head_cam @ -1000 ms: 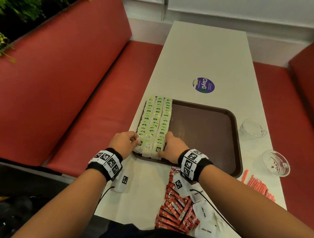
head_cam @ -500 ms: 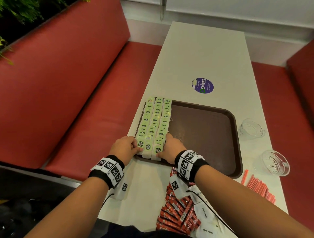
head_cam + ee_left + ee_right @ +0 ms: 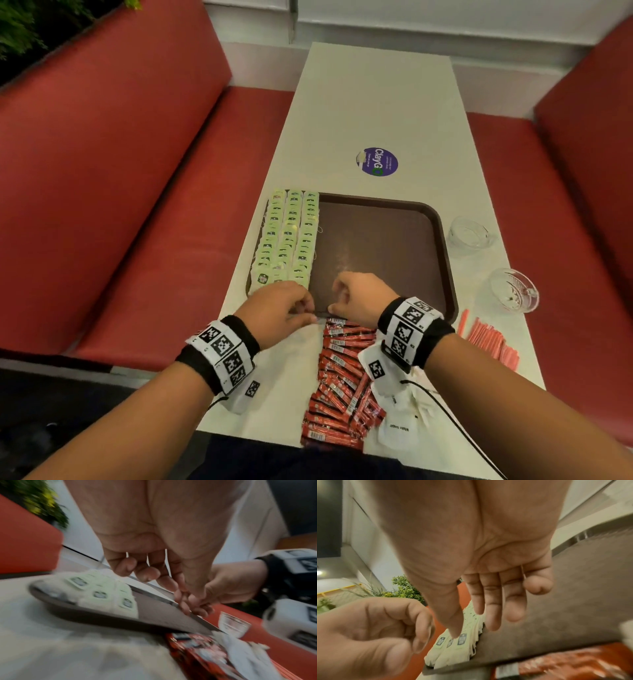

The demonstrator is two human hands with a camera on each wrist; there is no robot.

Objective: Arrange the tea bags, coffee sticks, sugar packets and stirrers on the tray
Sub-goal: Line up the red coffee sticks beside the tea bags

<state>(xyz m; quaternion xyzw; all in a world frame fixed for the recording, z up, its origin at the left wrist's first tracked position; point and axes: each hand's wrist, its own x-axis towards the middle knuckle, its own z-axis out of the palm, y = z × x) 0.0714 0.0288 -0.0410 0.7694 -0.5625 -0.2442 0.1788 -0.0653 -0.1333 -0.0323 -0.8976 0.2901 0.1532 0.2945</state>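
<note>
A brown tray (image 3: pixel 376 246) lies on the white table. Green tea bags (image 3: pixel 291 236) fill its left side in three rows, also seen in the left wrist view (image 3: pixel 102 592) and the right wrist view (image 3: pixel 457 646). Red coffee sticks (image 3: pixel 342 370) lie piled in front of the tray, with white sugar packets (image 3: pixel 399 428) beside them and pink stirrers (image 3: pixel 489 342) to the right. Both hands hover at the tray's near edge above the sticks. My left hand (image 3: pixel 308 311) has curled fingers, thumb against index, with nothing seen in it. My right hand (image 3: pixel 488 622) hangs with relaxed fingers, empty.
Two clear glass dishes (image 3: pixel 469 233) (image 3: pixel 513 291) stand right of the tray. A purple round sticker (image 3: pixel 376 161) lies beyond it. Red bench seats (image 3: pixel 171 205) run along both sides of the narrow table. The tray's right part is bare.
Both hands have left the near ends of the tea bag rows and moved right and back to the tray's front edge, over the coffee sticks.
</note>
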